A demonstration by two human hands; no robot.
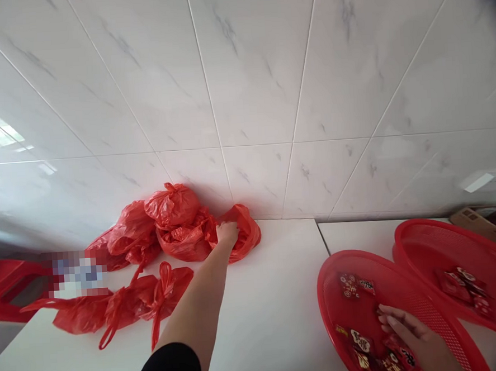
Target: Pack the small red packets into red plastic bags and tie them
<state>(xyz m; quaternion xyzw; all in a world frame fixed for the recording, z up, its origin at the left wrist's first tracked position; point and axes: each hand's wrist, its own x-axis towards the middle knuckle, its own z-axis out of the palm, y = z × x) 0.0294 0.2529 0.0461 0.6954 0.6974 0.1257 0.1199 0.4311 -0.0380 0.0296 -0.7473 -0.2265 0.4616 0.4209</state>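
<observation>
My left hand (pixel 227 232) reaches far across the white table and grips an open red plastic bag (pixel 245 233) lying against the tiled wall. Beside it sit several knotted red bags (pixel 174 212), with more flat ones (pixel 125 308) nearer me. My right hand (pixel 412 332) rests, fingers spread, inside a round red basket tray (pixel 410 299) at the lower right, touching small red wrapped packets (pixel 361 344) scattered in it.
A second red basket tray (pixel 428 241) with a few packets (pixel 464 287) stands behind the first at the right. A cardboard box (pixel 477 224) lies by the wall beyond it. A red stool (pixel 10 284) stands at the left edge. White tiled wall fills the background.
</observation>
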